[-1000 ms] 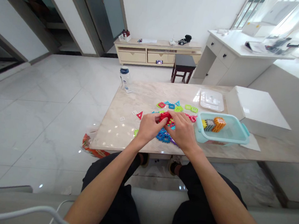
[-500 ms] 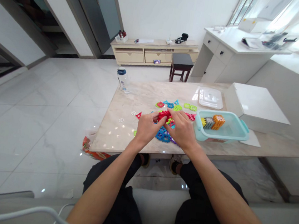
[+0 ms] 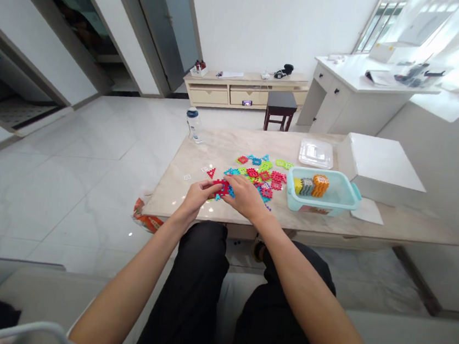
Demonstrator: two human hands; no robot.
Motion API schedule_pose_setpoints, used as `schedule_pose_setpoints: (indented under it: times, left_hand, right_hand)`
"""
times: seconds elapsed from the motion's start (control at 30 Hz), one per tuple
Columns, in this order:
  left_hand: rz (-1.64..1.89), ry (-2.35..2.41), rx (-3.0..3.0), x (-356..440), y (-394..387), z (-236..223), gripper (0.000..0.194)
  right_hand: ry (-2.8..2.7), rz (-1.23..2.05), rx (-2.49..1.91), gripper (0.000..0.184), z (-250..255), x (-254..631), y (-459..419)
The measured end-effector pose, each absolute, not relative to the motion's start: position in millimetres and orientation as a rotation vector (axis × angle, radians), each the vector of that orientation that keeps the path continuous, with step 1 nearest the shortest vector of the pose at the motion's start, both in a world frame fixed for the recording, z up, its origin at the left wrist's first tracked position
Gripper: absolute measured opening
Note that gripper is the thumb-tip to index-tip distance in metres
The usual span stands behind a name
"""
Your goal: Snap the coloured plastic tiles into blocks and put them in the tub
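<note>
The left fingers (image 3: 213,188) sit close together on the near edge of a red interlocking plastic cluster (image 3: 221,187); the right fingers (image 3: 232,181) lie slightly spread against its other side, though how firmly they press cannot be told. An even pinch from both sides, with the notches lined up squarely, would suit such small parts; the left hand (image 3: 197,197) and right hand (image 3: 245,197) work close together near the front of the marble tabletop (image 3: 176,199); loose multicoloured plastic tiles (image 3: 264,177) lie just beyond them; further right stands a teal plastic tub (image 3: 304,205), holding stacked yellow, grey and orange blocks (image 3: 319,185); a clear plastic lid (image 3: 315,153) and white box (image 3: 381,167) lie behind it.
</note>
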State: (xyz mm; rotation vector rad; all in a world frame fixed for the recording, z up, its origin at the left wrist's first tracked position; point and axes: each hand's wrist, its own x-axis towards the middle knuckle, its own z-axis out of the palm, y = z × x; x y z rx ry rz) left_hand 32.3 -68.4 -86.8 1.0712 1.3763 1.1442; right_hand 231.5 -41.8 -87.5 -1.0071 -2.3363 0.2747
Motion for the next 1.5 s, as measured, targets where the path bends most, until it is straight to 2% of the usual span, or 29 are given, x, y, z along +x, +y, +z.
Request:
schedule_pose_setpoints:
  times: [0.13,0.43,0.63,0.93,1.3,1.5]
  left_hand:
    - [1.028,1.547,0.965,20.0,-85.4,-115.8,0.055]
    - [1.015,1.806,0.886,11.8,-83.7,-163.3,0.043]
    - [1.050,1.827,0.801,23.9,-70.1,-182.5,0.038]
    - [1.012,1.835,0.700,29.9,-61.1,-192.9,0.041]
    - [0.979,1.995,0.725,25.8,-52.9,-201.3,0.039]
    - [0.993,1.934,0.765,28.9,-54.8,-196.9,0.039]
  right_hand:
    - [-2.382,0.310,-1.106,0.064,-92.6,250.9,-47.0]
    - [-2.383,0.332,-1.261,0.043,-84.3,268.5,-45.6]
    - [-2.464,0.327,-1.247,0.043,-81.4,264.1,-48.2]
    - [-2.472,0.320,-1.240,0.036,-76.6,264.0,-46.5]
    - [-2.512,0.306,-1.242,0.037,-75.3,266.4,-50.0]
    - [-2.512,0.281,-1.244,0.036,-75.7,270.5,-51.1]
